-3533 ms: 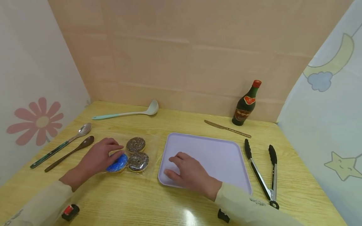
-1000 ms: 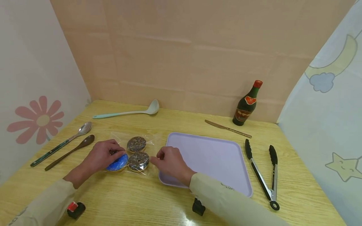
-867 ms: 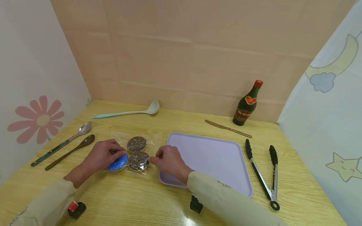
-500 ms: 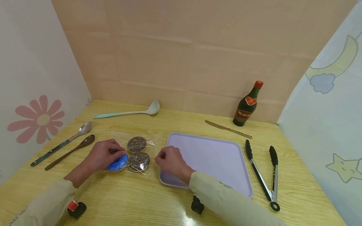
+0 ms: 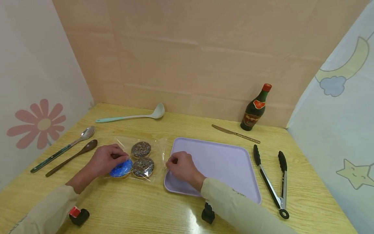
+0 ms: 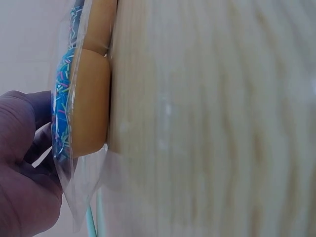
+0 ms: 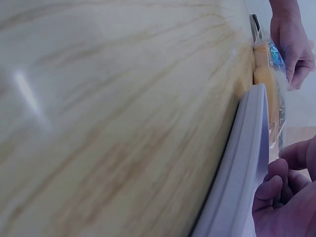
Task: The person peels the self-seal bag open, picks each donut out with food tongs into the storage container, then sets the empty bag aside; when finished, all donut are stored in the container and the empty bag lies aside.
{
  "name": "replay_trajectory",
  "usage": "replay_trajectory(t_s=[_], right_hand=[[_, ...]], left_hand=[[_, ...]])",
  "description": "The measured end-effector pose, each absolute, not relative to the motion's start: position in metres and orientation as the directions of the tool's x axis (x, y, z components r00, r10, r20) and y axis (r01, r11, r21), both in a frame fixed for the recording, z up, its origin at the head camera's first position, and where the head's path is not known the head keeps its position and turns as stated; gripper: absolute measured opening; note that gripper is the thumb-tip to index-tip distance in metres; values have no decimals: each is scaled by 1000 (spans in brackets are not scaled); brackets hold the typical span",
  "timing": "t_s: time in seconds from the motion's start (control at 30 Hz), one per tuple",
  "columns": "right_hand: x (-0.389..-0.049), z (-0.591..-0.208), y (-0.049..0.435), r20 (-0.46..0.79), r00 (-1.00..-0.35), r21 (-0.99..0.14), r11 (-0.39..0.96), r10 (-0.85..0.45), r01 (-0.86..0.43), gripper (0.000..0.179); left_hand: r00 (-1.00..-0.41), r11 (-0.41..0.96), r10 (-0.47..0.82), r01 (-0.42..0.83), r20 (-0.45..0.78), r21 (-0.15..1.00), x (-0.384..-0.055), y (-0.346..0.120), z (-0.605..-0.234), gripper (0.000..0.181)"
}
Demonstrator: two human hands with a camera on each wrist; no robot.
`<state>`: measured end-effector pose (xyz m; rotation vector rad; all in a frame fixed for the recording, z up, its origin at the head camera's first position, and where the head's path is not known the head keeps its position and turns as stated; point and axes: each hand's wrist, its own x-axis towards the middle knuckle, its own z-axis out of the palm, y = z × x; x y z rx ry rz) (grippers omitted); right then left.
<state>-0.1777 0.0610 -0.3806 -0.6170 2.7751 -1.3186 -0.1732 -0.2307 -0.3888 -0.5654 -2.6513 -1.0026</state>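
A clear plastic bag lies on the table, holding a blue-iced donut and two chocolate ones with sprinkles, the far donut and the near donut. My left hand is over the bag's left side, thumb and fingers pinching the film by the blue donut. In the left wrist view, blue icing shows through the film beside the fingers. My right hand pinches the bag's right edge between thumb and forefinger, above the left rim of a lilac tray.
Opened tongs lie right of the tray. Behind it are a knife and a dark bottle. A ladle lies at the back left. A metal spoon and a wooden spoon lie at the left.
My right hand first came left from over the tray to the bag, then drew slightly right with its edge, which now looks more stretched. The left hand has barely shifted; its fingers closed in.
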Motion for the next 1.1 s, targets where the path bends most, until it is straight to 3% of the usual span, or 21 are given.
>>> replay_trajectory(t_s=[0.3, 0.6, 1.1], right_hand=[[-180, -379, 63, 126, -936, -750, 586, -329, -307, 14], [-192, -372, 54, 16, -946, -782, 585, -324, -214, 18], [-205, -373, 43, 98, -939, -750, 595, -330, -288, 10]], left_hand=[[-896, 688, 269, 436, 354, 580, -174, -234, -391, 6], [-885, 665, 280, 458, 372, 589, -174, -232, -389, 4], [-885, 659, 279, 458, 372, 596, -176, -233, -391, 4]])
